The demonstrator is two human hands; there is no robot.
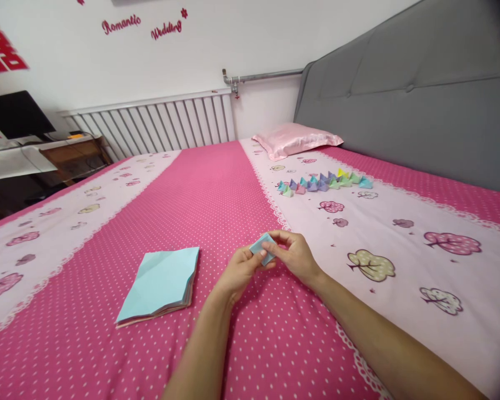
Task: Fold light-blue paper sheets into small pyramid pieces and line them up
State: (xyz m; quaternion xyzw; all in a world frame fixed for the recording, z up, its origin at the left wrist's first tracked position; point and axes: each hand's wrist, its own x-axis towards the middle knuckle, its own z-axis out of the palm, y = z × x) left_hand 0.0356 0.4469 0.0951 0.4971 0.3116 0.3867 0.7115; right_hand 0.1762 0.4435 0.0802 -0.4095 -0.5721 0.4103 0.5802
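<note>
A small folded piece of light blue paper (258, 244) is held up between both hands, above the pink dotted bedsheet. My left hand (242, 269) pinches its lower left side, thumb on top. My right hand (294, 253) grips it from the right, with the thumb lying across its face and the fingers behind. To the left on the bed lies a stack of paper sheets (160, 280) with a light blue sheet on top. Farther off to the right, several small folded paper shapes (323, 182) in blue, purple, green, pink and yellow stand grouped together.
A pink satin pillow (295, 139) rests at the far side of the bed, by the grey padded headboard (408, 100). Behind the bed are a white radiator (150, 125) and a pipe. At the far left, a black monitor (16, 114) stands on a desk.
</note>
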